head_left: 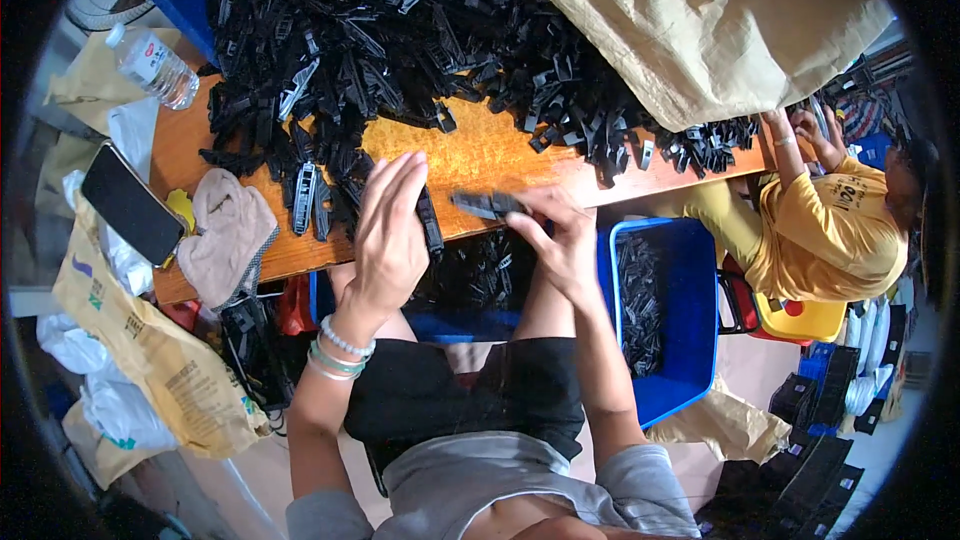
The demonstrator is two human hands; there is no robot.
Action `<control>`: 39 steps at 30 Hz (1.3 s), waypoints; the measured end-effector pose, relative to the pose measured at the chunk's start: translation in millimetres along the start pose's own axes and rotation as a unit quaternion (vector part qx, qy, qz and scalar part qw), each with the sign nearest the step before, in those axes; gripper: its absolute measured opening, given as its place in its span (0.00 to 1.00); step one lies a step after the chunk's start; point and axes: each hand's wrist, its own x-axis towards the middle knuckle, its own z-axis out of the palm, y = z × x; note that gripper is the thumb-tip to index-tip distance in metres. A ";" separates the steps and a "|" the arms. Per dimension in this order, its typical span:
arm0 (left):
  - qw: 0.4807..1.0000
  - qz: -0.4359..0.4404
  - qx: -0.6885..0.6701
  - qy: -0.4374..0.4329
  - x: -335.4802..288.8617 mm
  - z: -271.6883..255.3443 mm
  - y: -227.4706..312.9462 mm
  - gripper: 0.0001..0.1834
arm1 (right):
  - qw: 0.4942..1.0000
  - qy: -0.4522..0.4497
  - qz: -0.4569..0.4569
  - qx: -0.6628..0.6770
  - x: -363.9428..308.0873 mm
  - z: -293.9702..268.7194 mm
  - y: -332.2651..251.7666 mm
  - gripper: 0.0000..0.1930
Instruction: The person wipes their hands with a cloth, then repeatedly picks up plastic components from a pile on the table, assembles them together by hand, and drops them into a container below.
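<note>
My right hand (560, 245) is over the table's near edge, thumb and fingers closed on a small dark plastic piece (485, 205) that is smeared by motion. My left hand (392, 230), a beaded bracelet and a bangle at its wrist, is raised at the same edge with its fingers stretched out. Right beside it is a long black plastic piece (430, 222); I cannot tell whether the hidden thumb touches it. Beyond both hands, a large heap of black plastic pieces (380, 50) covers much of the orange wooden table (470, 145).
Blue bins (665, 405) with black pieces stand at my right and below the table edge. A phone (132, 202), a cloth (225, 230) and a water bottle (155, 65) are at left. A tan sack (720, 20) lies far right, near a seated person in yellow (830, 230).
</note>
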 end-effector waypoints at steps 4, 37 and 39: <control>0.996 -0.036 0.076 -0.042 -20.1 -16.5 -0.1 0.18 | 0.994 -0.103 0.008 -0.018 -13.9 -30.9 3.2 0.13; 0.996 -0.039 0.021 -0.074 -9.3 31.9 0.0 0.14 | 0.953 -0.047 0.191 0.231 -0.3 31.3 -15.6 0.20; 0.996 -0.040 0.019 -0.077 -9.1 32.1 -0.2 0.14 | 0.976 -0.059 0.180 0.104 -2.9 27.2 -10.1 0.16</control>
